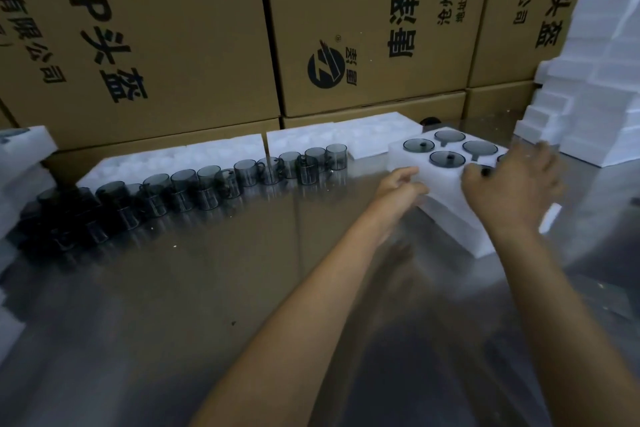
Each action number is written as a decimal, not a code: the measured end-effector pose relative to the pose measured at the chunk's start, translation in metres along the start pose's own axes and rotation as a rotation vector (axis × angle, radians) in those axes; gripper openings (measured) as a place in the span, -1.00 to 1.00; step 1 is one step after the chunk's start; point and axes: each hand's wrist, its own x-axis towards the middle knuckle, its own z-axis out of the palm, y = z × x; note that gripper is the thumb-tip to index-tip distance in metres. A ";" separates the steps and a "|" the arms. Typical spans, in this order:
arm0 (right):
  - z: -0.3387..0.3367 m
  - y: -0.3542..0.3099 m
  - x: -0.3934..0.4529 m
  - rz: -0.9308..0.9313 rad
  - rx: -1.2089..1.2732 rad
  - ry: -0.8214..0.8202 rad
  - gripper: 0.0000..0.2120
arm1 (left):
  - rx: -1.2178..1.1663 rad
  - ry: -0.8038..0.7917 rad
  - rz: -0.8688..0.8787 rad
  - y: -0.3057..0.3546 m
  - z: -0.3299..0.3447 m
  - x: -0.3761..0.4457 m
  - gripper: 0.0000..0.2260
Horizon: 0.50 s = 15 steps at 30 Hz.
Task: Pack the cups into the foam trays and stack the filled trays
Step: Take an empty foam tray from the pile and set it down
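Observation:
A white foam tray (446,208) with several dark translucent cups (447,158) seated in its holes lies at the right of the metal table. My left hand (401,185) grips the tray's near left corner. Over the tray's right part my right hand (512,184) lies with fingers spread, hiding some holes; whether it holds anything I cannot tell. A long row of loose grey cups (207,189) runs from the far left towards the table's middle.
Empty foam trays (173,158) lie behind the cup row, and one more (377,132) lies behind the filled tray. A tall stack of foam trays (595,90) stands at the right. Cardboard boxes (363,28) wall the back. The reflective table (242,288) spreads in front.

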 end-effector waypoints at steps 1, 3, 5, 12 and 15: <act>0.000 -0.010 -0.004 -0.093 -0.029 0.019 -0.47 | 0.028 0.030 0.023 -0.003 -0.007 0.000 -0.64; 0.005 -0.030 -0.009 -0.265 -0.035 -0.004 -0.55 | 0.077 0.135 0.064 -0.011 -0.025 0.001 -0.70; 0.015 -0.053 -0.016 -0.409 0.032 -0.116 -0.55 | 0.136 0.260 0.121 -0.019 -0.047 0.001 -0.72; 0.096 -0.121 -0.008 -0.593 0.025 -0.577 -0.55 | 0.711 0.415 0.201 -0.052 -0.129 0.008 -0.73; 0.133 -0.140 0.022 -0.546 -0.117 -0.624 -0.53 | 0.681 0.416 0.189 -0.048 -0.136 0.024 -0.74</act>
